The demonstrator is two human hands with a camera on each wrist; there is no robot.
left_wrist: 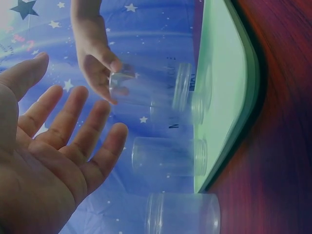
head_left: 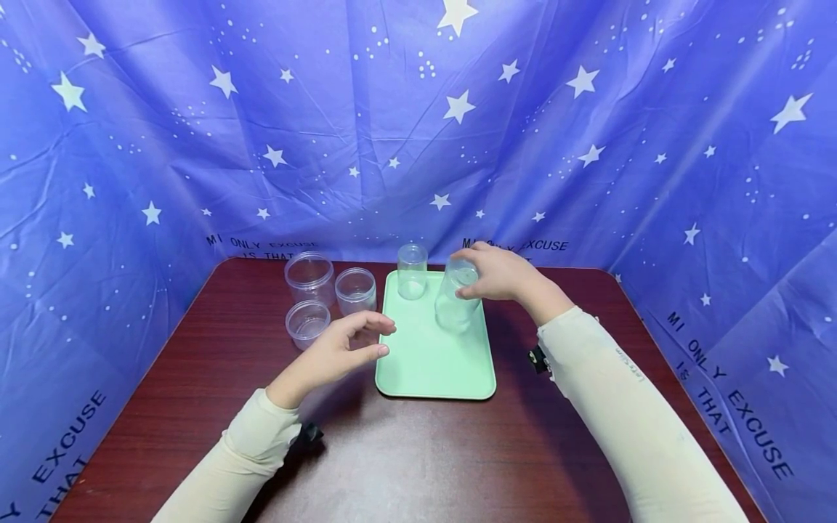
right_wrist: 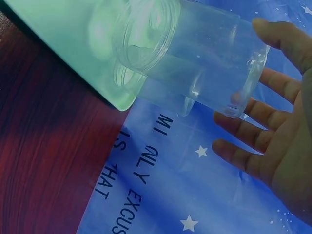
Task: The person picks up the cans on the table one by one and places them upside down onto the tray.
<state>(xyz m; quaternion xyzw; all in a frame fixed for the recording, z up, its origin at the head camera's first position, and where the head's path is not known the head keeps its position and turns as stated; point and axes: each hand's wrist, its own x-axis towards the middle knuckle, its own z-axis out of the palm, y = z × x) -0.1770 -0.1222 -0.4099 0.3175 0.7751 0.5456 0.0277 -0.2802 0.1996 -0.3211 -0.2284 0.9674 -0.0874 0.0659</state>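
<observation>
My right hand (head_left: pixel 500 272) grips a clear plastic jar (head_left: pixel 454 309) by its base end, thumb on one side and fingers on the other. The jar is mouth down, its threaded rim a little above the pale green tray (head_left: pixel 434 370). At the tray's far left stands another clear jar (head_left: pixel 412 272), upside down. Through the held jar, the right wrist view shows one more jar (right_wrist: pixel 163 92) on the tray, partly hidden. Palm inward, my left hand (head_left: pixel 336 349) hovers by the tray's left edge, fingers loosely extended and holding nothing.
Left of the tray, on the dark red table (head_left: pixel 366 465), three clear jars stand mouth up: a large one (head_left: pixel 309 276), a medium one (head_left: pixel 356 290) and a low one (head_left: pixel 307 325). A blue star-printed curtain (head_left: pixel 366 131) encloses the back and sides.
</observation>
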